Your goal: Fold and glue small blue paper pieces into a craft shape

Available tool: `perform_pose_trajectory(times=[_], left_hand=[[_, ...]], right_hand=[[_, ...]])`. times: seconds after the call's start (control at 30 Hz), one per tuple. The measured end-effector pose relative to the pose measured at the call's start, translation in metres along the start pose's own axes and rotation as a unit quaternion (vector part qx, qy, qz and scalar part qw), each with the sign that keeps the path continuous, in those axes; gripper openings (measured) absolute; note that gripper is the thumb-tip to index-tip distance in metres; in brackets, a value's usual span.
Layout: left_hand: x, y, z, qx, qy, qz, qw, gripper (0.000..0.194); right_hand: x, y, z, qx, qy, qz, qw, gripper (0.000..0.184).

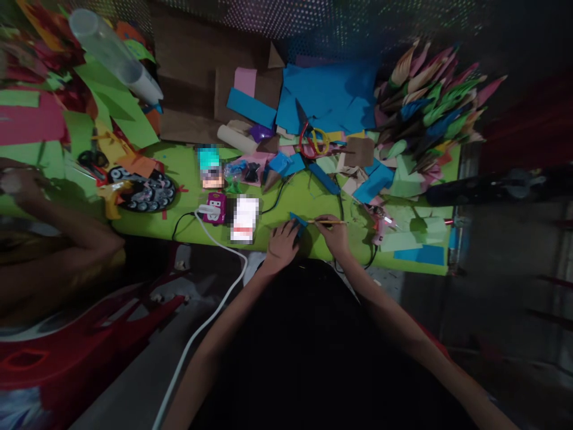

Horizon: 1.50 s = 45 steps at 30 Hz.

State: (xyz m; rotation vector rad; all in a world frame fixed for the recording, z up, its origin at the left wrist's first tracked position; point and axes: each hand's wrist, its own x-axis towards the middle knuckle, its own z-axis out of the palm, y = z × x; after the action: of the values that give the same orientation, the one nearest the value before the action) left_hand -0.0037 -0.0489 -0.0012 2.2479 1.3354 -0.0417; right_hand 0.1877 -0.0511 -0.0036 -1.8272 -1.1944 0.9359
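"What is seen on the surface [360, 239]?"
"A bright green top is covered at the back by cut paper, with scissors [308, 143] laid across it and a bundle of pointed paper cones [432, 104] heaped at the right."

"And how are the hands held?"
"Both forearms are stretched forward and angled inward. The left hand [283, 245] is laid palm down near the front edge, its fingers extended and slightly parted; whether the paper is pinched or only pressed cannot be told. The right hand [335, 236] is held just beside it, its fingers closed around a thin yellowish stick [329, 222], by which a sideways line toward the paper is made."

"How does the paper look?"
"A small blue paper piece [298, 219] is seen at the left hand's fingertips, one pointed corner left showing; the rest is partly hidden. It is placed between a blurred-out white rectangle [244, 218] and a glue gun [381, 228]."
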Motion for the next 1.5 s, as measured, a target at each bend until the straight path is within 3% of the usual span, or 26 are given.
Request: perform_pose_trajectory(times=[0.83,1.5], left_hand=[[0.0,0.003,-0.004,-0.026,-0.011,-0.004,1.0,0.054],[-0.001,0.005,-0.009,-0.019,-0.009,-0.005,1.0,0.052]], right_hand=[[0.022,-0.029,0.035,-0.002,-0.042,-0.033,0.999,0.028],[0.005,-0.016,0.01,-0.02,-0.02,-0.024,0.999,0.03]])
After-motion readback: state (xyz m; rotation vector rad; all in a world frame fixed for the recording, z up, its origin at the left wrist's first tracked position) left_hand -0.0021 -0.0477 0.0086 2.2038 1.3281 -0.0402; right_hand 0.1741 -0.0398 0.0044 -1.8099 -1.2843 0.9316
